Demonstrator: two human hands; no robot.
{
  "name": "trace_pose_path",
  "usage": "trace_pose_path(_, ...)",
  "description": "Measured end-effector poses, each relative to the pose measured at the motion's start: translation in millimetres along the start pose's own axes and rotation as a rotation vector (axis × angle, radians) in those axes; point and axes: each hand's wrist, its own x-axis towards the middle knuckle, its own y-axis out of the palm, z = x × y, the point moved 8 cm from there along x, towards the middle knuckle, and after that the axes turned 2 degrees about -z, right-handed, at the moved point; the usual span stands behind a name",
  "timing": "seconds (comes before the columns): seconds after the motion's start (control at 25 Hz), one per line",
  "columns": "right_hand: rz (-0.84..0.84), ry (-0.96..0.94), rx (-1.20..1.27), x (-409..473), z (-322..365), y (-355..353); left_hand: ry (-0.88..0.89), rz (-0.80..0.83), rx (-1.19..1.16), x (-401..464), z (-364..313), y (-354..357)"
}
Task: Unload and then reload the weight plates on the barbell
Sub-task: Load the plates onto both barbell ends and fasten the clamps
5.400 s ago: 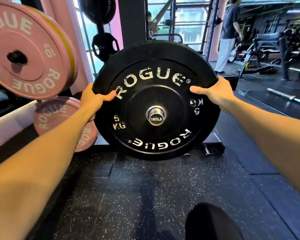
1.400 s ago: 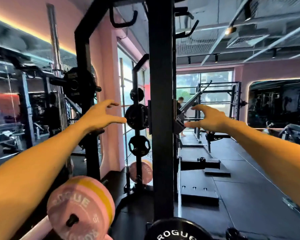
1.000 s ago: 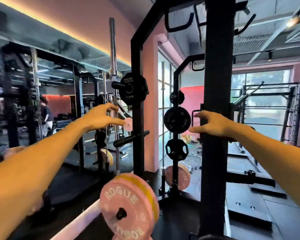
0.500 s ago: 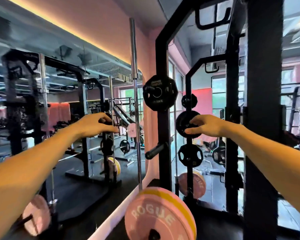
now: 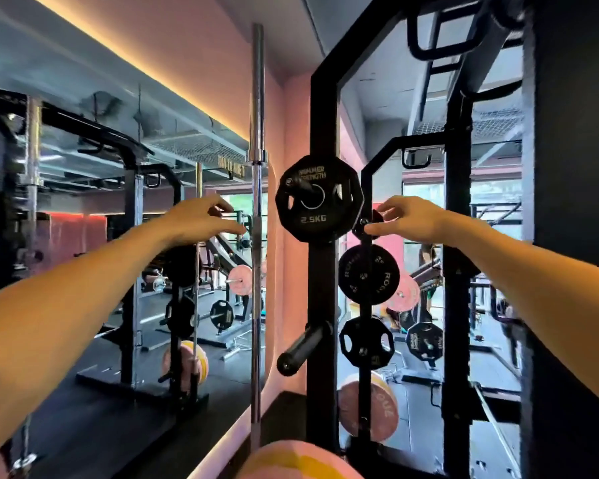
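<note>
both hands [image 5: 201, 219] [image 5: 414, 219] empty, raised either side of 2.5kg plate [image 5: 317, 198] on rack.

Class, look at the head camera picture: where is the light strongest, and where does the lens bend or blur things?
Head view: a warm light strip glows along the ceiling edge; the windows behind are bright; both forearms bulge wide at the frame edges; the right hand and the 2.5KG plate look slightly soft.

Black rack upright [image 5: 323, 288]; wall mirror [image 5: 83, 271] beside it.
</note>
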Motion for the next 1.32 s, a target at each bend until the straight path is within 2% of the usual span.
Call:
trace_pose_path(0.32,-0.178,0.017,-0.103,95,-1,-10,0.086,-0.032,-0.110,112,18,17)
trace_pose_path(0.56,-0.272,0.052,-0.139,153,-1,6,0.176,-0.078,-0.102,195,29,40)
trace_pose_path(0.8,-0.357,0.123,-0.144,191,-7,34,0.244,-0.020,-0.234,266,33,82)
trace_pose_path(1.0,-0.492,0.185,-0.191,209,-17,39,0.298,-0.042,-0.315,286,20,103)
trace_pose_path(1.12,-0.505,0.234,-0.261,214,-19,41,0.315,-0.066,-0.241,295,13,112)
trace_pose_path(1.32,-0.501,0.212,-0.354,215,-7,49,0.306,-0.101,-0.227,295,3,114)
